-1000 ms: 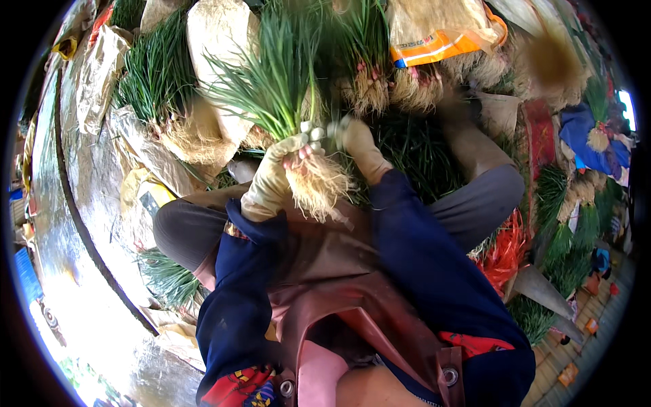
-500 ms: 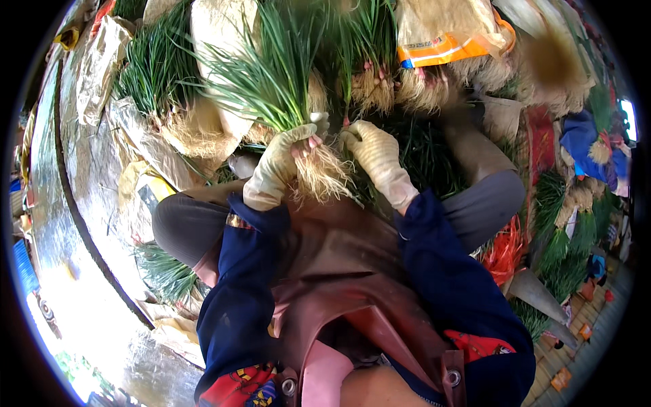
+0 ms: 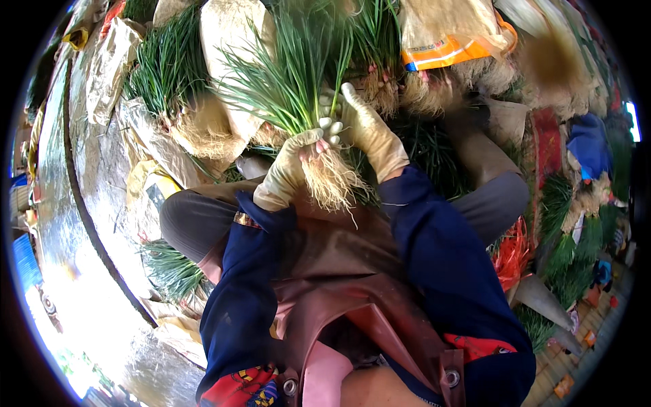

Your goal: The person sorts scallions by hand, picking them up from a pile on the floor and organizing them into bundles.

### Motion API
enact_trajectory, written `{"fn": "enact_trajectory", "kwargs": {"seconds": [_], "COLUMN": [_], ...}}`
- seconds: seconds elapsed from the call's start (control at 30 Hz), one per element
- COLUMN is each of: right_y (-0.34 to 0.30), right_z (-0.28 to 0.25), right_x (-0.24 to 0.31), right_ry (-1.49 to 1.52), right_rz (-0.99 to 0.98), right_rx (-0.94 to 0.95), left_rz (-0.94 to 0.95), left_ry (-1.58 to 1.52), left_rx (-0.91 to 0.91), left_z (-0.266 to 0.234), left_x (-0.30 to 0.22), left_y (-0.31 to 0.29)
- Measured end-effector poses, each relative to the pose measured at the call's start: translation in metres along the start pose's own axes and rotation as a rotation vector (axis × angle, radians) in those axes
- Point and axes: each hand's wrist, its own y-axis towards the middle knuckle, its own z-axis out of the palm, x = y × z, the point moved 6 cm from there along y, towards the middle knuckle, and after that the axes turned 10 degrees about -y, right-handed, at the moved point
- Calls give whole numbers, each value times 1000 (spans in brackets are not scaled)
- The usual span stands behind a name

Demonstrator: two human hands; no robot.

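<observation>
With gloved fingers curled round a bunch (image 3: 295, 102) of green onions, grasping it in the left hand (image 3: 281, 176) at the pale stems. Holding the right hand (image 3: 376, 136) just beside it, thumb up and apart from fingertips partly lost among the leaves; cannot tell whether grasping anything there.

Going down from the largest: sitting beside a shiny surface (image 3: 102, 169) at left, knees spread, with an apron (image 3: 339, 298) across the lap. Facing sacks beyond: a pale sack (image 3: 237, 61) behind the bunch, and an orange-hemmed sack (image 3: 441, 37) farther right, lying over other onions. Surrounded by more greenery: a heap (image 3: 169, 68) at upper left, darker greens (image 3: 427, 149) between right hand and right knee. Near that knee, red strips (image 3: 512, 254). Keeping the bunch above the lap, between the knees, with leaves pointing away, roots (image 3: 332, 180) toward the apron, and pinkish bulbs (image 3: 321, 145) right by the left fingers.

Could, at a guess, shed stems by loosening the left fingers; could bruise bulbs by squeezing too hard, snap roots by catching them on the apron, or mix in stray leaves by brushing against so crowded a pile.

Printed along the orange hem: pale lettering, small and bent by the lens. On a yellow wrapper (image 3: 142, 176), perhaps a dark label, too small to read.
</observation>
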Motion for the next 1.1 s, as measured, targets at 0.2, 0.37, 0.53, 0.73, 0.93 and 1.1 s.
{"fn": "enact_trajectory", "kwargs": {"seconds": [0.2, 0.37, 0.53, 0.73, 0.93, 1.1], "right_y": [-8, -17, -40, 0, 9, -66], "right_z": [-5, -58, -74, -16, -47, -48], "right_x": [3, 27, 32, 151, 159, 72], "right_ry": [-333, -1505, -2097, -2202, -1740, -1806], "right_rz": [-116, -484, 246, -108, -50, 76], "right_rx": [-554, -1023, -652, -1145, -970, -436], "left_rz": [202, 213, 219, 345, 341, 287], "left_ry": [282, 358, 105, 328, 370, 104], "left_rx": [-189, -289, -36, -158, -201, 18], "left_z": [22, 31, 37, 22, -3, 44], "left_x": [1, 10, 2, -23, -32, -13], "left_y": [-10, -7, -20, -7, 1, 3]}}
